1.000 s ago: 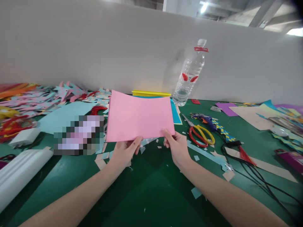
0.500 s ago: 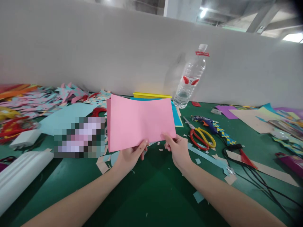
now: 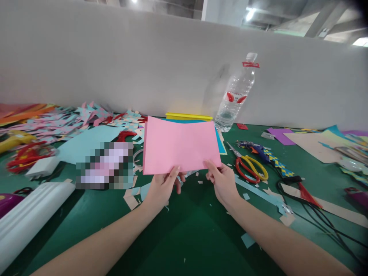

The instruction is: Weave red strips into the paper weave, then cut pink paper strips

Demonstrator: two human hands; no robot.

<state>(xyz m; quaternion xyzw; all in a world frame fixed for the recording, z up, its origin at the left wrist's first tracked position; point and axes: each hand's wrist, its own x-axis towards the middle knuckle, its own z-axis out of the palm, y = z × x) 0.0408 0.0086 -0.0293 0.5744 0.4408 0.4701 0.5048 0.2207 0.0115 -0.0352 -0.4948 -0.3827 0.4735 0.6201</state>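
Observation:
A folded sheet of pink paper (image 3: 181, 145) is held up above the green table, its broad face toward me. My left hand (image 3: 163, 188) pinches its lower edge near the middle, thumb in front and fingers behind. With thumb and fingers closed, my right hand (image 3: 222, 180) grips the lower right corner. A second layer shows along the paper's left side. Behind the paper lie blue sheets (image 3: 220, 140), partly hidden by it. Scissors (image 3: 250, 166) with one red and one yellow handle lie to the right of my right hand.
A plastic bottle (image 3: 235, 96) leans against the grey partition (image 3: 143, 57). On the right are a blue glue gun (image 3: 258, 151), black cables (image 3: 316, 218) and paper sheets (image 3: 310, 143). A white roll (image 3: 37, 218), a charger (image 3: 43, 166), a blurred-out phone (image 3: 106, 165) and paper strips (image 3: 57, 122) lie left.
The pink paper has turned slightly, its left end now higher and its lower edge more level. Both hands keep their hold. The whole view has shifted a little.

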